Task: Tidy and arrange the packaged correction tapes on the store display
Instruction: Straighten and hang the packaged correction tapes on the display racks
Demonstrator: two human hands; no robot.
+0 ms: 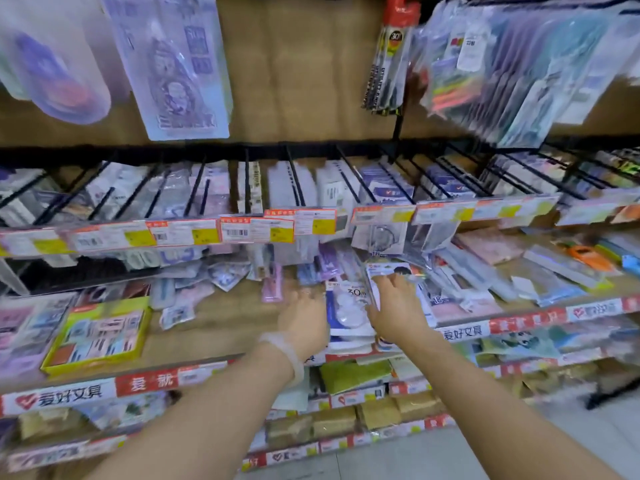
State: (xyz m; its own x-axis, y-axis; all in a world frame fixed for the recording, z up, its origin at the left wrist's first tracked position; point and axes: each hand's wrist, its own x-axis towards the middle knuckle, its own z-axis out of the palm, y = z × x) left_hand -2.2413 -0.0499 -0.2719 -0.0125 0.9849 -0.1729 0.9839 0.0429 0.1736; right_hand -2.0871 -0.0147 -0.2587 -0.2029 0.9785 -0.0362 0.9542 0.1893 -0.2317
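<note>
A stack of white-and-blue packaged correction tapes [348,306], the top one marked 30m, lies on the wooden shelf [221,327] between my hands. My left hand [304,315] rests against the stack's left edge, fingers blurred. My right hand [394,303] lies on the stack's right side, its fingers curled over the top edge of an upright pack [391,270]. More packs marked 18 [446,301] lie loose just to the right.
Black peg hooks [294,183] with hanging packs and a row of price tags [256,230] jut out just above my hands. A yellow display box [98,336] sits at the left. Loose stationery packs [540,268] cover the shelf's right side. Lower shelves stand below.
</note>
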